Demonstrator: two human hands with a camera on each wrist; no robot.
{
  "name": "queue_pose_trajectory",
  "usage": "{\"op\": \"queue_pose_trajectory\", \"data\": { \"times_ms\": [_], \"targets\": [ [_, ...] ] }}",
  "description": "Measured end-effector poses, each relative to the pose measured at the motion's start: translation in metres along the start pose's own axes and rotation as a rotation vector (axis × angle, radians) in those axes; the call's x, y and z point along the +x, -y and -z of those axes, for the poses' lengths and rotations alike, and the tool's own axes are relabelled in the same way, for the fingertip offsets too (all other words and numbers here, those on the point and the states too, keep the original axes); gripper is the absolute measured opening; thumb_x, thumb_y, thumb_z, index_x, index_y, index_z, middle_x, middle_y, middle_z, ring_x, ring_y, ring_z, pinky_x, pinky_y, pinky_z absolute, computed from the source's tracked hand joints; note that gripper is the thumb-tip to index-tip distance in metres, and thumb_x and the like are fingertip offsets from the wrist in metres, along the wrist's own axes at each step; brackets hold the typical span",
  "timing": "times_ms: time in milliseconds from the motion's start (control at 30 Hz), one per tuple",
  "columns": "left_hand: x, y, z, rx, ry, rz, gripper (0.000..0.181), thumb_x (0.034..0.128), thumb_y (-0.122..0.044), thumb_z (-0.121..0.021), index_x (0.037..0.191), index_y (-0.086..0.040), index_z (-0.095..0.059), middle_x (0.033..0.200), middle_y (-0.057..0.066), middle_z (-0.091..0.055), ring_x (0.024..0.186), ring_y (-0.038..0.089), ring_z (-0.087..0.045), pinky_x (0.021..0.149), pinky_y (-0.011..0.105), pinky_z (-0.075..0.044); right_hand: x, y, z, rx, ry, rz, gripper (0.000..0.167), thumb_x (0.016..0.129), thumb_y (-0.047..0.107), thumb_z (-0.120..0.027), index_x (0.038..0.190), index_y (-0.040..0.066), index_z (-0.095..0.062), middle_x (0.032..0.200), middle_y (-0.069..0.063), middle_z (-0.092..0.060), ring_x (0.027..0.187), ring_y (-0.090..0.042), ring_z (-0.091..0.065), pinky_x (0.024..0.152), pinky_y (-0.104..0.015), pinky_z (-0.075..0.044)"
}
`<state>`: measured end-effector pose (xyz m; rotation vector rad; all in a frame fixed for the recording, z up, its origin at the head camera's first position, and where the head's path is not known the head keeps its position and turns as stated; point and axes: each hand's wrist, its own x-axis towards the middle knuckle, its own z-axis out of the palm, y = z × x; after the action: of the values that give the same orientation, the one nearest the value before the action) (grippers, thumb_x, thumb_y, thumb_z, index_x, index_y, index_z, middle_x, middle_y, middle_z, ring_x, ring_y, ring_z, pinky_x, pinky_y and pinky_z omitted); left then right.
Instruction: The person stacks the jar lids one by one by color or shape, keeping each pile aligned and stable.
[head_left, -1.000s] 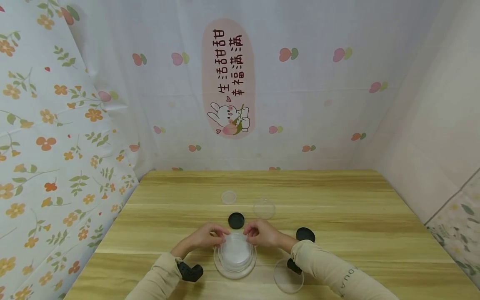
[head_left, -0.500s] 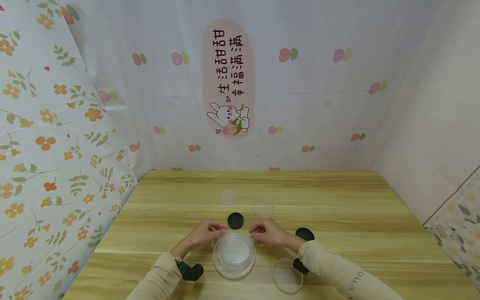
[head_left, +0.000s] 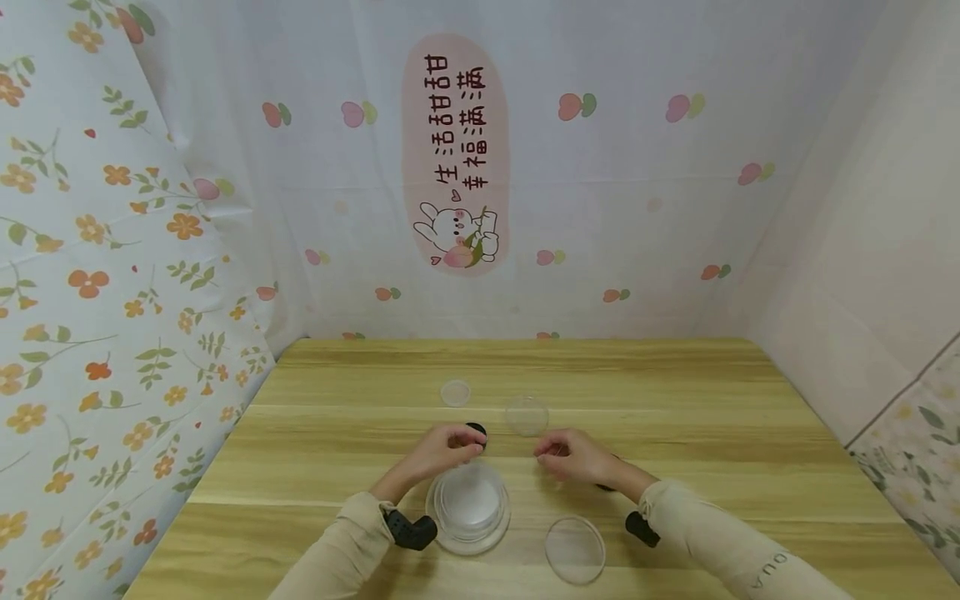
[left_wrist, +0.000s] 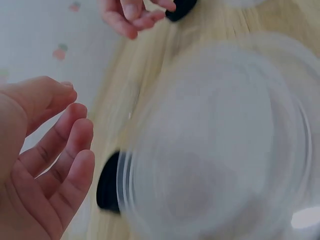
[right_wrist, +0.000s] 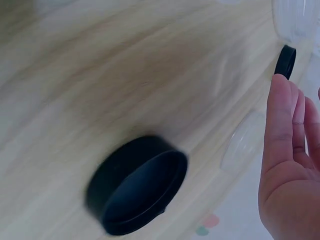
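Observation:
Stacked clear round plastic containers [head_left: 469, 502] stand on a pale round base [head_left: 468, 550] at the table's near middle. Above their far left edge my left hand [head_left: 444, 447] hovers, fingers loosely bent and apart from the stack in the left wrist view. It partly hides a small black lid [head_left: 477, 428] in the head view. To the right, my right hand [head_left: 573, 455] hangs over the table with nothing in its fingers. A second black lid [right_wrist: 137, 185], hollow side showing, lies near the right wrist and is mostly covered by the forearm in the head view.
Clear round lids lie around the stack: a small one [head_left: 456, 393] at the back, a larger one [head_left: 527, 416] right of it, another [head_left: 575, 550] at the near right. Patterned cloth [head_left: 600, 208] hangs behind the wooden table [head_left: 337, 392].
Both hands have come away from the rim of the container stack. The left hand has shifted right and away from me, partly over the black lid; the right hand has moved right.

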<state>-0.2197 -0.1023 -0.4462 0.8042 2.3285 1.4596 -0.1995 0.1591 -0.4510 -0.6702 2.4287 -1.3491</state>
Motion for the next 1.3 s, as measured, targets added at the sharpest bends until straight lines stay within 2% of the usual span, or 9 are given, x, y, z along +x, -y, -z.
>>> {"op": "queue_pose_trajectory", "data": {
  "times_ms": [200,300,433,533,700,800,933,1133,1300],
  "targets": [
    [0.020,-0.013,-0.022,-0.001,0.120,-0.063,0.025,0.0862,-0.006,-0.054,0.107,0.007,-0.059,0.079,0.015,-0.060,0.063,0.019,-0.057,0.052,0.019,-0.044,-0.013,-0.007,0.008,-0.046,0.009,0.050,0.017,0.084,0.005,-0.054,0.092,-0.009,-0.060,0.078,-0.010,-0.060,0.063,-0.010,-0.054,0.056,-0.022,-0.046],
    [0.022,-0.027,-0.034,-0.005,0.185,-0.067,0.025,0.0859,-0.004,-0.054,0.108,0.008,-0.058,0.081,0.015,-0.060,0.068,0.030,-0.060,0.055,0.021,-0.046,-0.020,-0.010,0.007,-0.050,0.013,0.053,0.016,0.083,0.004,-0.055,0.091,-0.008,-0.061,0.078,-0.011,-0.061,0.061,-0.011,-0.055,0.056,-0.023,-0.047],
    [0.027,-0.033,-0.052,0.014,0.250,-0.064,0.025,0.0837,-0.003,-0.056,0.106,0.007,-0.059,0.082,0.011,-0.061,0.070,0.020,-0.061,0.060,0.021,-0.048,-0.029,-0.013,0.004,-0.024,0.050,0.038,0.015,0.082,0.002,-0.055,0.091,-0.008,-0.061,0.079,-0.011,-0.061,0.060,-0.015,-0.057,0.053,-0.024,-0.048],
    [0.034,-0.027,-0.063,0.049,0.288,-0.058,0.025,0.0820,-0.005,-0.059,0.105,0.003,-0.061,0.081,0.004,-0.061,0.069,0.005,-0.057,0.061,0.019,-0.047,-0.034,-0.015,0.005,-0.023,0.082,0.038,0.015,0.081,0.001,-0.055,0.091,-0.008,-0.061,0.080,-0.010,-0.062,0.065,-0.012,-0.058,0.054,-0.022,-0.048],
    [0.036,-0.031,-0.073,0.079,0.363,-0.037,0.027,0.0798,-0.004,-0.060,0.106,0.003,-0.060,0.079,0.003,-0.061,0.070,0.004,-0.056,0.063,0.017,-0.046,-0.041,-0.019,0.007,-0.069,0.113,0.075,0.012,0.081,0.004,-0.057,0.089,-0.003,-0.063,0.080,-0.005,-0.063,0.070,-0.005,-0.057,0.059,-0.021,-0.048],
    [0.036,-0.035,-0.077,0.077,0.407,0.007,0.029,0.0779,-0.003,-0.063,0.106,0.003,-0.059,0.076,0.003,-0.061,0.066,0.003,-0.055,0.060,0.016,-0.045,-0.045,-0.023,0.007,-0.064,0.137,0.069,0.011,0.082,0.006,-0.059,0.089,-0.002,-0.063,0.079,-0.003,-0.063,0.069,-0.004,-0.056,0.060,-0.021,-0.047],
    [0.036,-0.038,-0.083,0.120,0.426,0.058,0.031,0.0737,-0.002,-0.068,0.103,0.002,-0.060,0.071,0.001,-0.060,0.059,0.001,-0.052,0.056,0.015,-0.043,-0.050,-0.026,0.007,-0.024,0.154,0.044,0.013,0.081,0.007,-0.060,0.090,-0.002,-0.062,0.079,-0.004,-0.063,0.070,-0.005,-0.056,0.061,-0.020,-0.047],
    [0.037,-0.038,-0.091,0.254,0.449,0.040,0.033,0.0694,-0.002,-0.072,0.101,0.000,-0.060,0.067,-0.003,-0.059,0.056,-0.003,-0.049,0.057,0.012,-0.041,-0.053,-0.028,0.005,-0.022,0.136,0.035,0.013,0.077,0.007,-0.065,0.087,-0.001,-0.063,0.074,0.000,-0.061,0.066,-0.003,-0.054,0.058,-0.019,-0.046],
    [0.038,-0.037,-0.094,0.293,0.459,0.044,0.032,0.0676,-0.001,-0.073,0.097,-0.001,-0.061,0.066,-0.003,-0.058,0.056,-0.003,-0.048,0.057,0.011,-0.041,-0.053,-0.029,0.002,-0.034,0.114,0.021,0.014,0.074,0.006,-0.068,0.085,0.000,-0.062,0.071,0.002,-0.059,0.064,-0.002,-0.053,0.056,-0.019,-0.046]
  ]
}}
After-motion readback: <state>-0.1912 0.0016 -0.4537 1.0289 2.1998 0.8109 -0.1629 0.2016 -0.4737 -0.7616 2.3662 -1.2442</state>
